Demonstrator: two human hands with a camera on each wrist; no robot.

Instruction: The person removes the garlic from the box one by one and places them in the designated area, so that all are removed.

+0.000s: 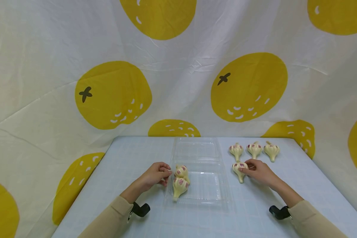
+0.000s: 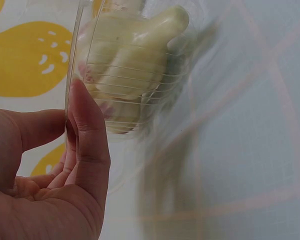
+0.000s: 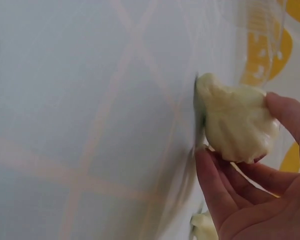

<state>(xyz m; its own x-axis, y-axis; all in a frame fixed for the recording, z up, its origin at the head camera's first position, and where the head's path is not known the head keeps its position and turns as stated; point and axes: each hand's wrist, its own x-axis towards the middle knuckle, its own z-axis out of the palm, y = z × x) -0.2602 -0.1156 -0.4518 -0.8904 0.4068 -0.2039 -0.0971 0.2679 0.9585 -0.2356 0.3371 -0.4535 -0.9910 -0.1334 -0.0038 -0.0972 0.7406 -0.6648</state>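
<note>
My left hand [image 1: 156, 173] pinches the left rim of a clear plastic clamshell box [image 1: 206, 186] between thumb and fingers. Inside its near half, along the left side, lie two garlic bulbs, a front one [image 1: 180, 185] and one behind it [image 1: 181, 171]. Through the box wall, the left wrist view shows pale garlic [image 2: 132, 65]. To the right of the box, my right hand [image 1: 260, 172] holds another garlic bulb [image 1: 239, 169] between thumb and fingers. That bulb [image 3: 237, 120] is at or just above the tabletop; contact is hard to tell.
Three more garlic bulbs stand in a row at the back right: a left one [image 1: 236, 150], a middle one [image 1: 254, 149] and a right one [image 1: 271, 151]. The box's lid [image 1: 196, 148] lies opened flat toward the back. Behind the table [image 1: 131, 152] hangs a fruit-printed cloth [image 1: 178, 82].
</note>
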